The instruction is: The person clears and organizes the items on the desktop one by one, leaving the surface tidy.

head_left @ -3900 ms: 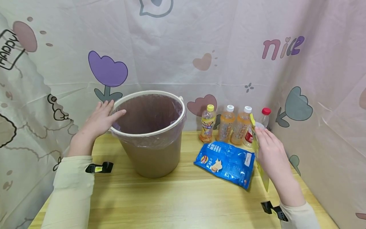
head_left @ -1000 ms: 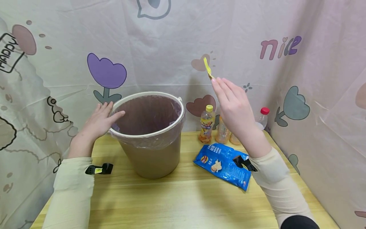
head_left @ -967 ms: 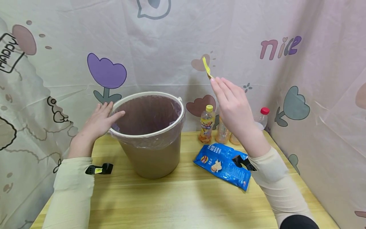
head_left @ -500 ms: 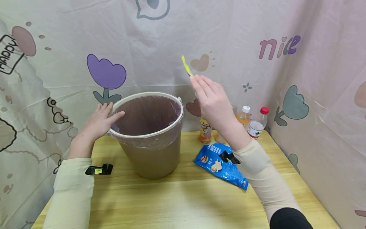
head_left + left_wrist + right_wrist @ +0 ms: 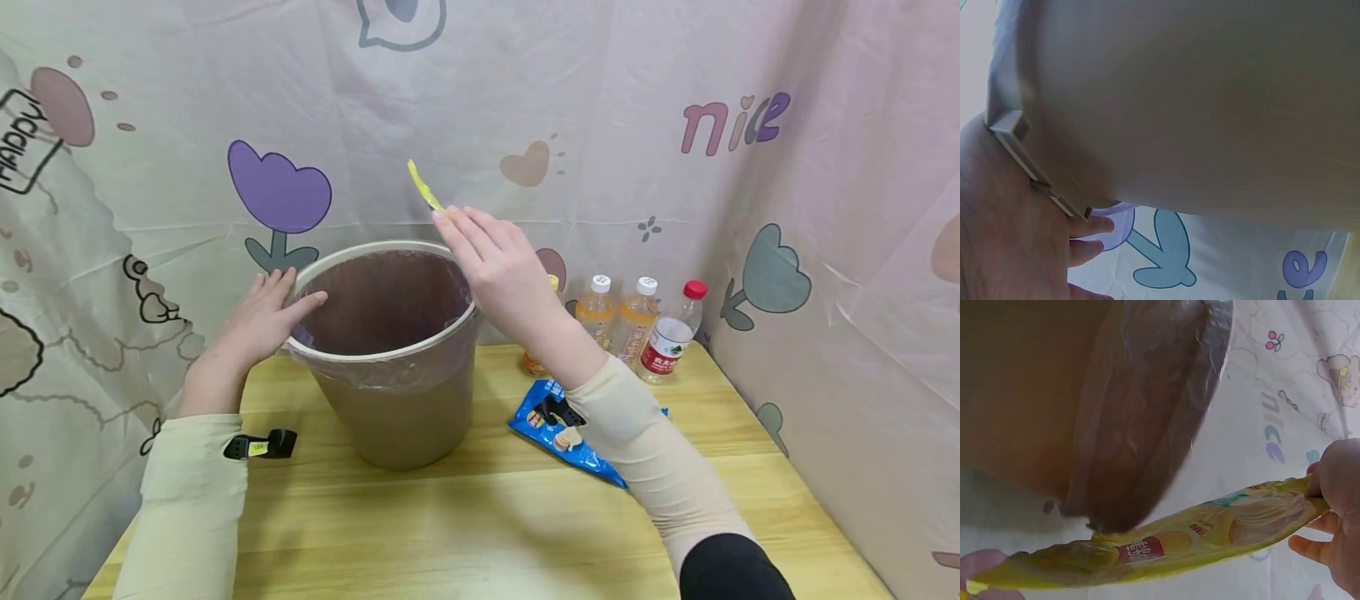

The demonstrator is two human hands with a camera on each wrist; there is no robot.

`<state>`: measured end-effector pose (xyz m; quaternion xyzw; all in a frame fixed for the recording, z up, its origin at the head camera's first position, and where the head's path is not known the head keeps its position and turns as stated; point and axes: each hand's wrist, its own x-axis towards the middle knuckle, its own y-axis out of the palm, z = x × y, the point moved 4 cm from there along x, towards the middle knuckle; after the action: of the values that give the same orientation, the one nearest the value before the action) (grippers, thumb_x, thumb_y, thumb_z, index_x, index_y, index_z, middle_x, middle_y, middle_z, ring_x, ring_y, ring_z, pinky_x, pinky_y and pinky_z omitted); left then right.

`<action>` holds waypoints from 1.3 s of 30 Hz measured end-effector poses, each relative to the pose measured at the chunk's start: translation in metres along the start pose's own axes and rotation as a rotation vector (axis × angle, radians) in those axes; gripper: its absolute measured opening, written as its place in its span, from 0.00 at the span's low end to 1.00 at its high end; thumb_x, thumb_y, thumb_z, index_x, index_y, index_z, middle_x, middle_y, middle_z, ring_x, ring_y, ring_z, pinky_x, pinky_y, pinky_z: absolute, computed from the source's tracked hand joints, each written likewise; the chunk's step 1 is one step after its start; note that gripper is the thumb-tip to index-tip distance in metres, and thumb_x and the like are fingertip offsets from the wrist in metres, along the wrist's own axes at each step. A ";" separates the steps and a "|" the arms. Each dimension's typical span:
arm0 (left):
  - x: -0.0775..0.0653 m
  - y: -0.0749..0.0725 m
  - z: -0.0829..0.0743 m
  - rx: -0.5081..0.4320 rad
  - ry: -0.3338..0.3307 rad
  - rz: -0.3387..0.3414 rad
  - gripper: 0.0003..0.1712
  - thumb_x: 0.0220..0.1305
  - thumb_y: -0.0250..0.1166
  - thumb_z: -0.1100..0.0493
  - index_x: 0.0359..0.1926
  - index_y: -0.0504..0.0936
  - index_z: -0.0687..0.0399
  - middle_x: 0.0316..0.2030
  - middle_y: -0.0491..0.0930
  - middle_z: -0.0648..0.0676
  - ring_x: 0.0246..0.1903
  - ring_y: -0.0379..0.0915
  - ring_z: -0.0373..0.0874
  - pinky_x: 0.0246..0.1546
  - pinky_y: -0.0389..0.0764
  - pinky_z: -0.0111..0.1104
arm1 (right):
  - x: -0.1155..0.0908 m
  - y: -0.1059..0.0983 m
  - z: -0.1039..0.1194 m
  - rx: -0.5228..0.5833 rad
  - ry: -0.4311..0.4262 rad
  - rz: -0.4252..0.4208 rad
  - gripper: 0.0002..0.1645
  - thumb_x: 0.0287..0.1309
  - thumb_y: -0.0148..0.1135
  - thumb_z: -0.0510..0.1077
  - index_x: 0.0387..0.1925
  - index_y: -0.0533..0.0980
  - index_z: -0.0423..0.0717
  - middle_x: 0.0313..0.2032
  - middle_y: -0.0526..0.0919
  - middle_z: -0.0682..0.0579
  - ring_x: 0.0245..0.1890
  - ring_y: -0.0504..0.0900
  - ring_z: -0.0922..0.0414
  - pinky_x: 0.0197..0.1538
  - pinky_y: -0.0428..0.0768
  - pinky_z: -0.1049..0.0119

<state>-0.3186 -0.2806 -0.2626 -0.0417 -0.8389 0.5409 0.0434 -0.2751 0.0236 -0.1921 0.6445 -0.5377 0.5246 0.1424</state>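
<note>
My right grip is pinching one end of a yellow snack packet, and the packet is stretching out beyond my fingers. In the head view it is showing nearly edge-on, sticking up above the back right part of the bucket; I am not able to tell whether it is touching the rim. My left grip is lying on the left side of that rim with fingers straight, holding nothing. A thin see-through liner is covering the inside and folding down over the outside. The bucket is standing upright on the wooden table. To its right, a blue snack packet is lying partly under my right sleeve. Behind, two white-capped bottles and a red-capped bottle are standing, while my arm is mostly hiding a yellow-capped bottle.
</note>
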 end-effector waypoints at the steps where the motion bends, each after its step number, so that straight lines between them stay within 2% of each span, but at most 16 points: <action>1: 0.000 0.000 0.000 -0.001 0.000 -0.002 0.53 0.69 0.35 0.27 0.76 0.32 0.61 0.75 0.28 0.69 0.73 0.14 0.67 0.69 0.32 0.68 | 0.001 0.001 0.003 0.000 -0.005 0.003 0.21 0.73 0.45 0.37 0.61 0.75 0.44 0.56 0.83 0.48 0.57 0.80 0.51 0.54 0.80 0.58; 8: 0.000 0.000 0.000 -0.002 0.000 -0.010 0.53 0.70 0.35 0.28 0.76 0.33 0.62 0.75 0.31 0.69 0.74 0.16 0.68 0.69 0.34 0.67 | 0.010 0.012 0.022 0.007 -0.033 0.075 0.24 0.70 0.44 0.35 0.62 0.75 0.48 0.56 0.83 0.53 0.57 0.80 0.52 0.54 0.81 0.59; 13: -0.001 0.000 0.000 -0.011 -0.013 -0.008 0.54 0.69 0.35 0.26 0.76 0.33 0.61 0.75 0.30 0.68 0.74 0.15 0.67 0.68 0.34 0.68 | 0.015 0.023 0.038 0.081 -0.030 0.149 0.21 0.72 0.46 0.40 0.61 0.75 0.51 0.55 0.84 0.55 0.56 0.81 0.53 0.57 0.80 0.60; 15: -0.001 0.001 0.000 -0.012 -0.015 -0.007 0.54 0.68 0.35 0.26 0.76 0.33 0.60 0.75 0.30 0.68 0.74 0.15 0.67 0.68 0.34 0.68 | 0.017 0.028 0.044 0.126 -0.023 0.194 0.20 0.73 0.47 0.42 0.61 0.75 0.51 0.55 0.84 0.55 0.57 0.81 0.54 0.58 0.80 0.61; 21: 0.001 0.001 0.000 -0.010 -0.010 -0.009 0.54 0.69 0.35 0.26 0.76 0.33 0.61 0.75 0.29 0.68 0.73 0.15 0.67 0.68 0.33 0.68 | 0.018 0.042 0.059 0.291 -0.010 0.359 0.25 0.65 0.54 0.38 0.64 0.73 0.49 0.60 0.80 0.52 0.60 0.79 0.55 0.63 0.77 0.63; 26: 0.001 0.002 0.000 -0.021 -0.004 -0.002 0.52 0.70 0.35 0.28 0.76 0.33 0.61 0.76 0.30 0.67 0.73 0.14 0.67 0.68 0.34 0.69 | 0.019 0.051 0.066 0.429 0.032 0.487 0.26 0.69 0.55 0.45 0.66 0.70 0.50 0.64 0.77 0.52 0.64 0.75 0.54 0.66 0.73 0.63; 30: 0.001 0.003 0.000 -0.022 -0.005 0.003 0.52 0.70 0.35 0.28 0.76 0.33 0.61 0.75 0.29 0.68 0.73 0.14 0.67 0.67 0.35 0.70 | 0.021 0.057 0.070 0.477 0.069 0.589 0.26 0.72 0.51 0.50 0.68 0.68 0.52 0.66 0.74 0.53 0.67 0.72 0.56 0.69 0.70 0.63; 39: 0.002 0.001 0.001 -0.018 -0.006 0.001 0.51 0.70 0.34 0.28 0.76 0.33 0.61 0.75 0.28 0.70 0.73 0.15 0.68 0.67 0.36 0.70 | 0.029 0.064 0.081 0.547 0.092 0.749 0.27 0.73 0.46 0.56 0.69 0.67 0.54 0.68 0.71 0.57 0.69 0.69 0.59 0.72 0.66 0.66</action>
<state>-0.3209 -0.2804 -0.2637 -0.0408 -0.8440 0.5333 0.0403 -0.2908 -0.0773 -0.2255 0.3956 -0.5684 0.6906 -0.2085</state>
